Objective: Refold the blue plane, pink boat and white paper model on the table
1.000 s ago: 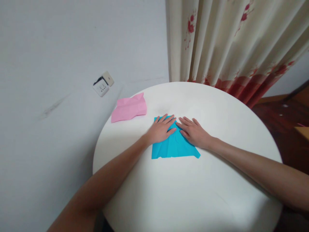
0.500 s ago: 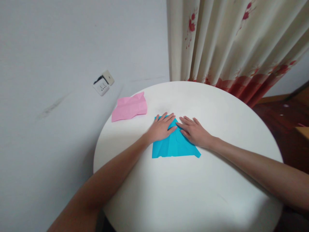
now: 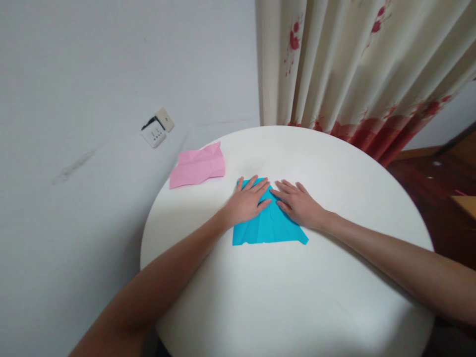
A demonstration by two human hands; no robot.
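Fingers [image 3: 260, 190] of the left hand [image 3: 241, 204] lie spread and flat on a blue sheet [image 3: 266, 230], pinching nothing, their tips pointing toward its far edge. Just beside it, the right hand [image 3: 302, 206] also rests palm down, its digits loosely fanned and gripping nothing; its index finger and thumb cross the sheet's slanted right side, while the rest of that hand lies on the bare white surface [image 3: 297, 290].

So the sheet sits directly beneath the left hand, which covers its upper left part, and beneath only the inner edge of the right. It is widest along its near edge, running side to side, and narrows away from the person. It looks like thin, creased paper, with faint fold lines and a small tab at its near right corner; whether it is layered is hard to tell from this height.

Farther off to the left, a pink sheet [image 3: 198, 166], rumpled and roughly rectangular, lies near the rim. Beyond are a pale, scuffed wall [image 3: 111, 59] with a socket [image 3: 153, 135] and a pleated, flower-patterned curtain [image 3: 345, 69].
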